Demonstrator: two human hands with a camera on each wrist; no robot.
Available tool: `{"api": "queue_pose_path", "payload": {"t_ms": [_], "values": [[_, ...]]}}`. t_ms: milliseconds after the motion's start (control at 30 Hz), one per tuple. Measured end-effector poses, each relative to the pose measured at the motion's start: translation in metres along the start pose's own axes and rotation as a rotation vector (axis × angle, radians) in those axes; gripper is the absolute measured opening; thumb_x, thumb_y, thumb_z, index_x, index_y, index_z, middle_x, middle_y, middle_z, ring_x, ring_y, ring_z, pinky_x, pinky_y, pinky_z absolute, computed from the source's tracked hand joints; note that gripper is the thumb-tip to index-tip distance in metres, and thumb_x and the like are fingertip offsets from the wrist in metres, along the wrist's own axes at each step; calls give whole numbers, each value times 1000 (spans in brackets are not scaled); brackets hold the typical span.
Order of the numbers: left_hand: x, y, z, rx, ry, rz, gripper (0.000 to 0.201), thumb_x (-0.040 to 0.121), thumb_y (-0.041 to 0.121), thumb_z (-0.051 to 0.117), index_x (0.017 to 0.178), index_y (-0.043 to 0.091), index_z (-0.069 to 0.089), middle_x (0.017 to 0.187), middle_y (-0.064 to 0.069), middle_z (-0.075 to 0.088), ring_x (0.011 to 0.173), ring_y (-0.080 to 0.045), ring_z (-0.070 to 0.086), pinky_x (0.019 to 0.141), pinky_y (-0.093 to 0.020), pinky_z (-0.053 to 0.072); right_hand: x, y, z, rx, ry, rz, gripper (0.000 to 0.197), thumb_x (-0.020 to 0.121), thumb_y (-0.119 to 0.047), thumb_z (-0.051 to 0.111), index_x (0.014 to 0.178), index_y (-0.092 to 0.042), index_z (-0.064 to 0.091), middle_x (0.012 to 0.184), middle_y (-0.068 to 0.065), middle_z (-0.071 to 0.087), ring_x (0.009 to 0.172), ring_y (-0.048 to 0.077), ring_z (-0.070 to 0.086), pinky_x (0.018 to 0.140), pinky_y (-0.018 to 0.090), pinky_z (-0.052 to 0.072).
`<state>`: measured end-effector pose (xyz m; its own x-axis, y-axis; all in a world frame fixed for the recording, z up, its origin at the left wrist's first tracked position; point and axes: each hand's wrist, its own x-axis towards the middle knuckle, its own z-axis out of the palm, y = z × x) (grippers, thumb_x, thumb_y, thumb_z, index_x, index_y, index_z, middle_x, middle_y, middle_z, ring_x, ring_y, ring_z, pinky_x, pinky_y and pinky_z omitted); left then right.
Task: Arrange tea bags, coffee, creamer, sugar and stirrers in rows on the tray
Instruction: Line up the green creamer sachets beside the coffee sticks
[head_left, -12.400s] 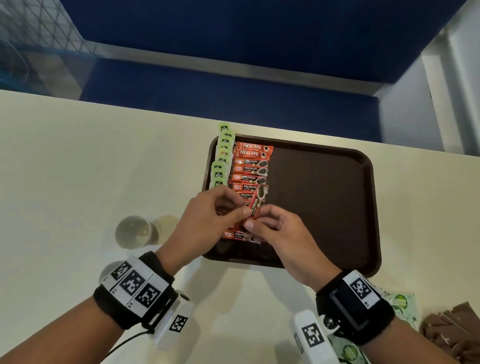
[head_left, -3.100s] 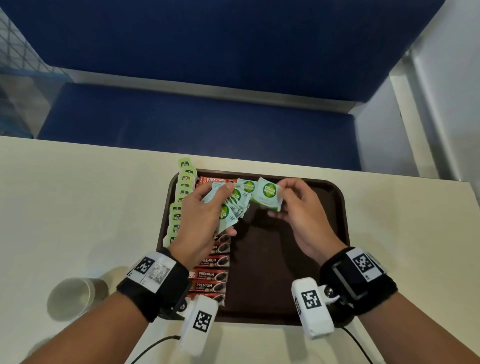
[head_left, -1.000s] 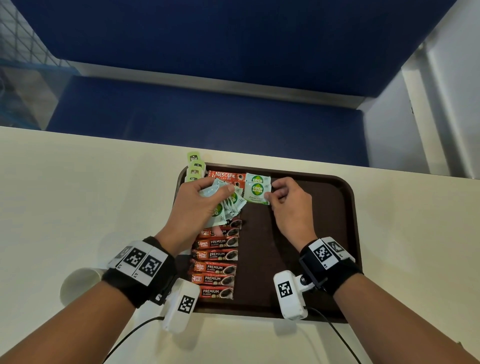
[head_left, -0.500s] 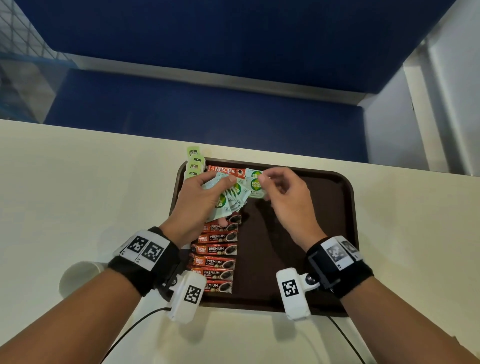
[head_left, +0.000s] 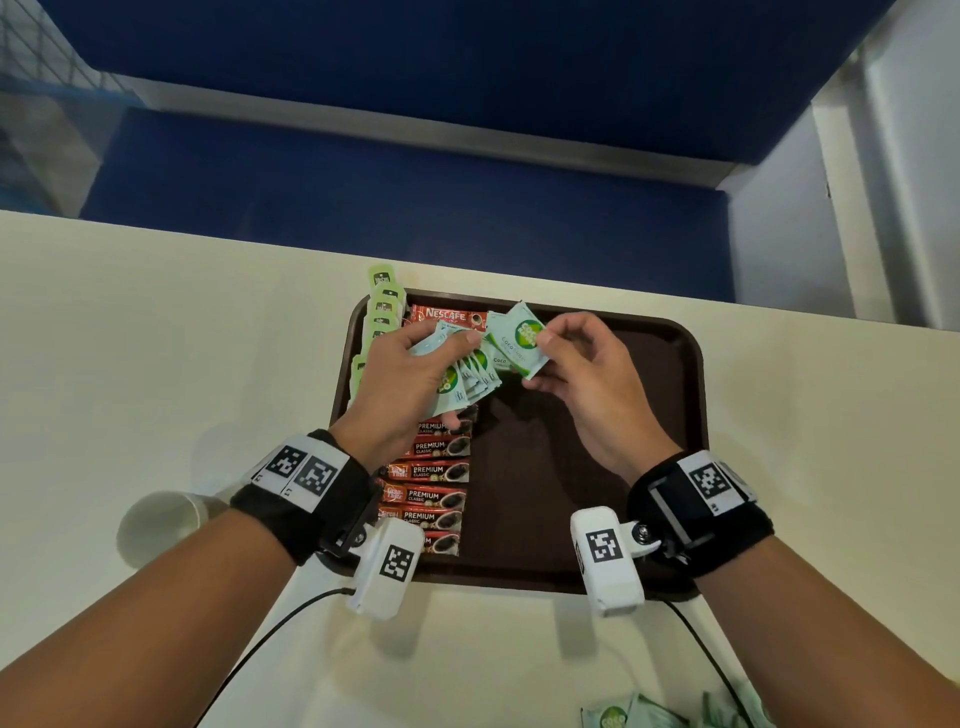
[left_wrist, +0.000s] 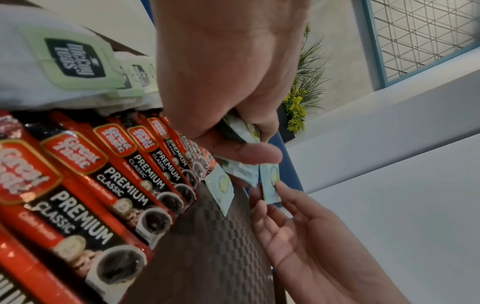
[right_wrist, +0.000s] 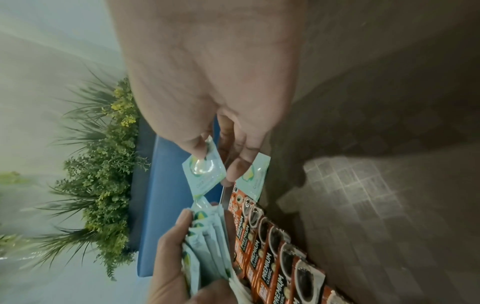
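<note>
Pinching "Coco" sachet over "Great Taste" sticks.

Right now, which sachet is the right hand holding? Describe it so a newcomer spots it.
Start at the brown tray, far end beside the red coffee row. The right hand pinches one pale green Coco sachet, tilted, alone above the tray, unlike the fanned stack in the left hand.

Head view downward over tray; wrist views close, sharing it.

Left hand hides several coffee sachets.
</note>
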<state>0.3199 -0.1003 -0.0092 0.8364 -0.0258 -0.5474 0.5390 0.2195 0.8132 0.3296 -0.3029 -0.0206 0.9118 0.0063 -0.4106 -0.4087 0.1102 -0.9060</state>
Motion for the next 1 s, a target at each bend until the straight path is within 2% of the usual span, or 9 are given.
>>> {"api": "queue_pose_path", "payload": {"t_ms": [133, 267, 400, 467, 500, 567, 700, 833, 1000], "values": [[-1, 0, -3, 40, 24, 1, 29, 96, 25, 81, 121, 9, 76, 105, -11, 83, 78, -24, 81, 35, -25, 49, 2, -1, -6, 9, 17, 12, 11, 109, -15, 62, 117, -8, 60, 119, 13, 77, 98, 34, 79, 74, 32, 64], [-5, 1, -4, 21, 32, 1, 28, 96, 23, 80, 120, 9, 77, 102, -9, 84, 78, -24, 81, 35, -26, 50, 7, -1, -15, -38, 33, 25, 12, 108, -9, 60, 120, -9, 65, 127, 12, 71, 112, 22, 76, 81, 33, 64], [-6, 0, -8, 13, 55, 0, 27, 95, 24, 82, 119, 12, 78, 104, -10, 83, 84, -27, 82, 37, -26, 51, 11, 10, -16, -295, 70, -54, 15, 106, -10, 65, 114, -22, 70, 117, 3, 75, 111, 15, 75, 82, 30, 64], [-6, 0, -10, 10, 60, 0, 27, 95, 26, 82, 119, 14, 78, 105, -10, 83, 86, -29, 83, 38, -26, 52, 14, 19, -13, -457, 93, -138, 15, 103, -14, 70, 110, -28, 72, 109, -3, 76, 106, 9, 72, 84, 20, 58], [-7, 0, -10, 7, 61, -1, 27, 95, 26, 82, 119, 14, 78, 105, -10, 83, 86, -29, 83, 38, -26, 53, 15, 22, -11, -497, 104, -156, 15, 102, -15, 72, 110, -27, 72, 107, -4, 75, 103, 7, 71, 81, 13, 53], [-8, 0, -11, 6, 60, -1, 28, 95, 26, 82, 121, 15, 78, 105, -8, 84, 86, -28, 83, 38, -26, 53, 16, 29, -6, -533, 132, -161, 13, 100, -17, 75, 110, -25, 72, 104, -6, 74, 100, 6, 69, 78, 8, 49], [-8, -1, -14, 18, 68, -5, 33, 95, 28, 82, 124, 15, 76, 108, -9, 83, 88, -29, 83, 40, -27, 54, 18, 38, 0, -550, 213, -182, 15, 97, -18, 79, 110, -20, 71, 101, -7, 72, 93, 2, 67, 75, 8, 50], [-7, -3, -18, 11, 87, -16, 35, 94, 28, 83, 126, 16, 76, 110, -9, 83, 87, -29, 83, 40, -28, 55, 21, 42, 3, -569, 259, -245, 17, 96, -16, 80, 108, -22, 69, 100, 1, 69, 87, 7, 65, 74, 11, 52], [-6, -5, -18, 1, 83, -18, 37, 94, 29, 83, 127, 16, 75, 112, -10, 82, 90, -30, 83, 40, -27, 54, 24, 42, 6, -602, 279, -265, 20, 96, -17, 80, 107, -25, 65, 98, 2, 68, 82, 8, 64, 71, 11, 51]]}}
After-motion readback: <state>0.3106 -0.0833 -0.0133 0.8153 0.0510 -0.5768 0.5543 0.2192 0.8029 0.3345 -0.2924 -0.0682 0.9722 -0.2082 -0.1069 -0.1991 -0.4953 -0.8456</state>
